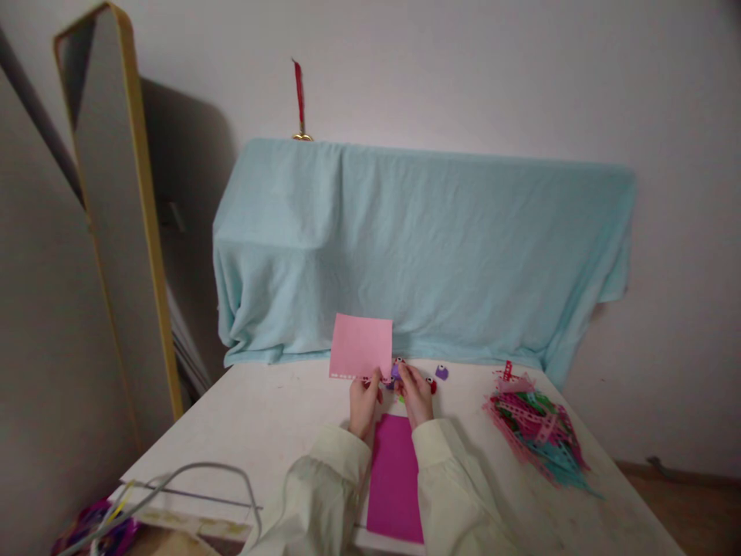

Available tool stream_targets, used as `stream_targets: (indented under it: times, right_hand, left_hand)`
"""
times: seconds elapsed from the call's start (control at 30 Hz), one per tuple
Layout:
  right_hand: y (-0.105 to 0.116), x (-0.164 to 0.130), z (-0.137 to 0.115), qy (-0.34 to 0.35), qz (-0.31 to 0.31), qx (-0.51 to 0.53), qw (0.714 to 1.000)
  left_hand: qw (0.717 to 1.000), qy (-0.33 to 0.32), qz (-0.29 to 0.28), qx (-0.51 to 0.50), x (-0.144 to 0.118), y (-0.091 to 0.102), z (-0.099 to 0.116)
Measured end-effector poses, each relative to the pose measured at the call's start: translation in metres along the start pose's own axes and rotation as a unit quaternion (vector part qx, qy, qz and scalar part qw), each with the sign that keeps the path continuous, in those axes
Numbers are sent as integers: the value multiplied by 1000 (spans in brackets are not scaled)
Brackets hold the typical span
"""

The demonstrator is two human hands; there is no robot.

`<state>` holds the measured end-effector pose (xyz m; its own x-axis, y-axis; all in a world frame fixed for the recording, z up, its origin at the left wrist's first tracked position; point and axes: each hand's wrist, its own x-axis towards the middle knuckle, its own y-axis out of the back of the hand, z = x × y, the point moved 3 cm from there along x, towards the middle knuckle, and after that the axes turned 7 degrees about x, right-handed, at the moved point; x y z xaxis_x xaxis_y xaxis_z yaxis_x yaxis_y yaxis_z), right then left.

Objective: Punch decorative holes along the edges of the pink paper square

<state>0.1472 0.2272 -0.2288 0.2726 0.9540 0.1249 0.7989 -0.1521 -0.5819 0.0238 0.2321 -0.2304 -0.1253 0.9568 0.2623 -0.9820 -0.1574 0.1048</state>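
Centrally, grip: left hand pinches the lower right corner of a light pink rectangular paper sheet, fingers closed on its perforated bottom edge; sheet stands upright just above the hands.
Right hand: right hand is closed on a small purple punch tool, pressed against that same corner; hands almost touching.
Below hands: magenta rectangular paper sheet lies flat between the two cream sleeves, reaching the near table edge.
Nearby: second small purple punch just right of the right hand; small red piece beside it.
Right of frame: heap of pink, teal and green perforated paper strips, well apart from hands.
Surface: white table.
Behind: light blue cloth draped across centre frame.
Upper left: gold-framed mirror, leaning.
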Motion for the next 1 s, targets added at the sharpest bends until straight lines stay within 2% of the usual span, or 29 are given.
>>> stream_targets:
  times: [0.43,0.73,1.0]
  right_hand:
    - [1,1,-1,26,-2,-34,999]
    - [1,0,-1,32,-12,-41,999]
    - [0,0,-2,30,-21,-49,998]
  left_hand:
    - [1000,7,-1,-5,-1,2,8]
    - [1000,2,-9,6,-1,1,4]
    - [1000,8,8,-1,-2,3,10]
